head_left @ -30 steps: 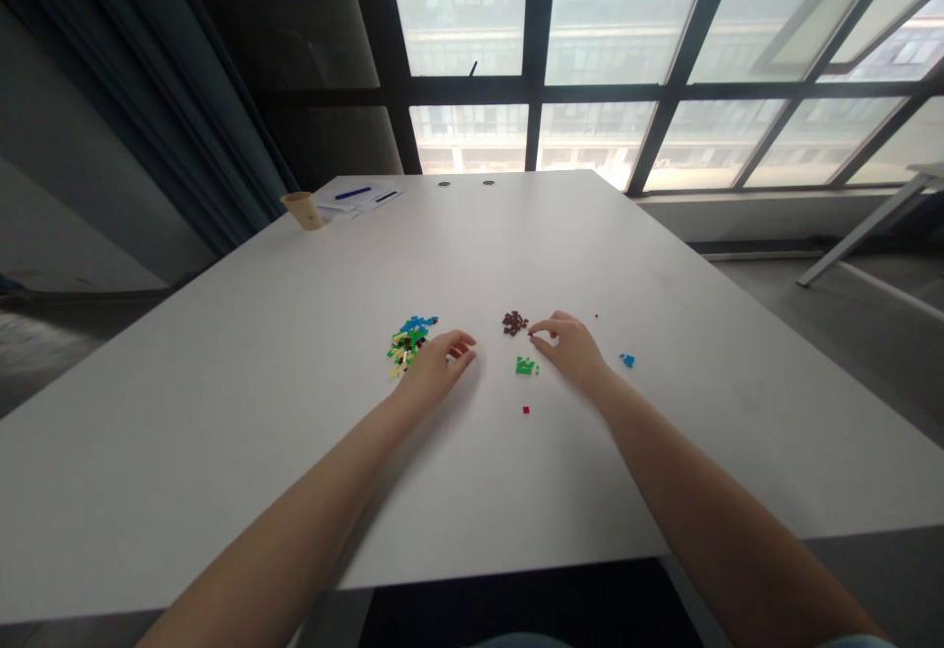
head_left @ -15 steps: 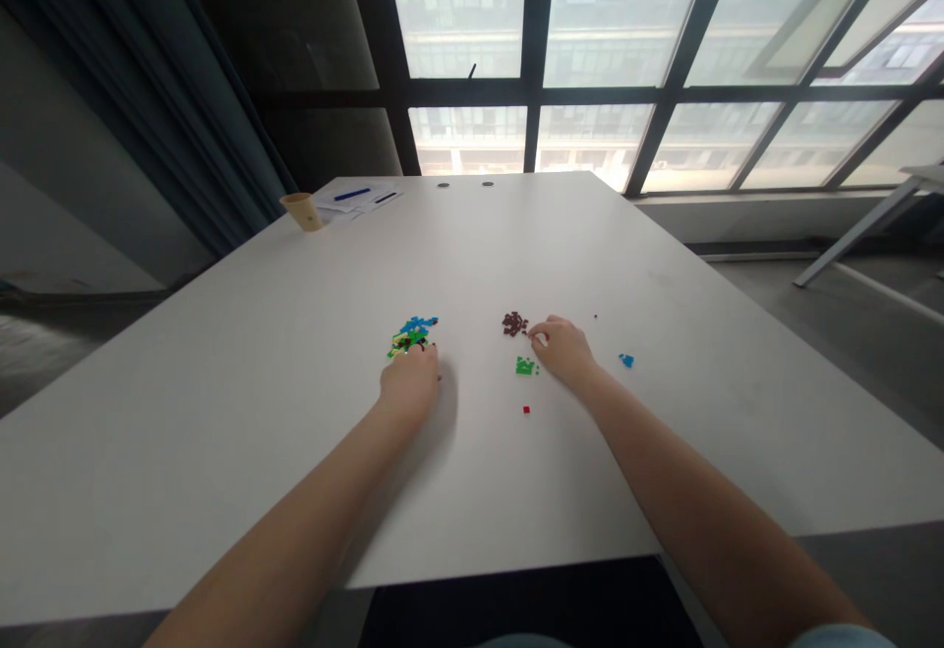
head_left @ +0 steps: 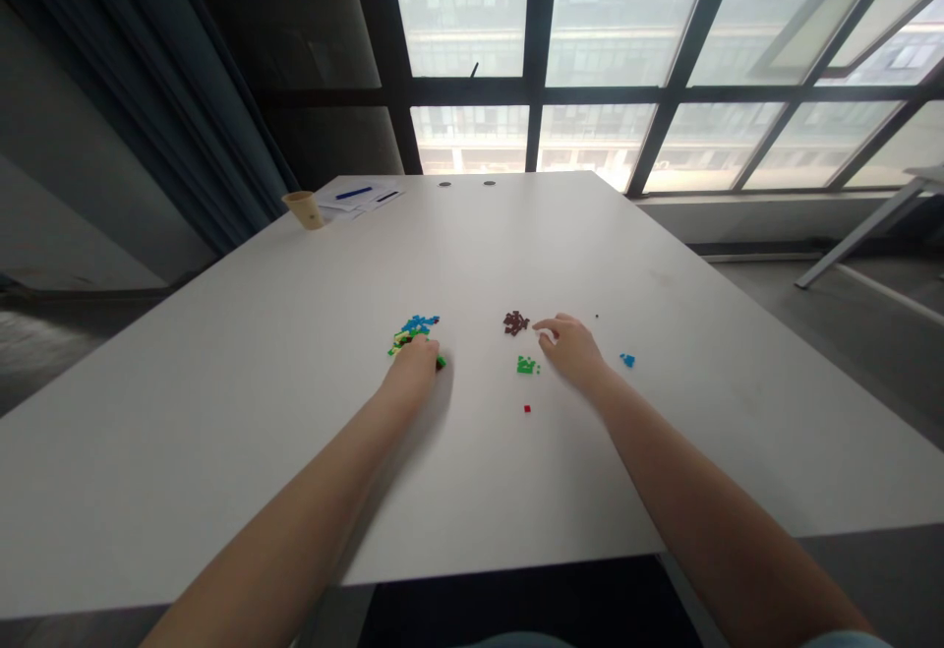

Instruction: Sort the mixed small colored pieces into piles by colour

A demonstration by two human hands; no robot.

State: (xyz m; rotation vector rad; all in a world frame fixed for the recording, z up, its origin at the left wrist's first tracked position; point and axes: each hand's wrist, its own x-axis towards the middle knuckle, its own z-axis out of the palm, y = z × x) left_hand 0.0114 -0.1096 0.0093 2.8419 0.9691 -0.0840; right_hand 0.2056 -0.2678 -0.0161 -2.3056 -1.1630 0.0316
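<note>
My left hand [head_left: 416, 361] rests at the near side of a mixed pile of small toy bricks [head_left: 402, 338] in blue, green, pale yellow and dark colours. Its fingertips are tucked down among the pieces and hidden, so any grip does not show. A green piece [head_left: 441, 362] peeks out by its right side. To the right, my right hand [head_left: 572, 345] is open, thumb and forefinger apart with nothing visible between them. Just left of those fingertips lies a heap of brown bricks [head_left: 515, 324]. A cluster of green bricks [head_left: 526, 366] sits nearer me, below the brown heap.
On the white table [head_left: 472, 491] a red brick [head_left: 527, 409] lies near the front and a few blue bricks [head_left: 626, 360] lie right of my right hand. One tiny dark piece [head_left: 597, 316] is beyond it. A paper cup [head_left: 304, 209], papers and a pen [head_left: 354, 193] stand far left.
My right hand has drawn slightly right, away from the brown heap, and its fingers have parted. The left hand has shifted a little in the mixed pile; a green piece now shows beside it.
</note>
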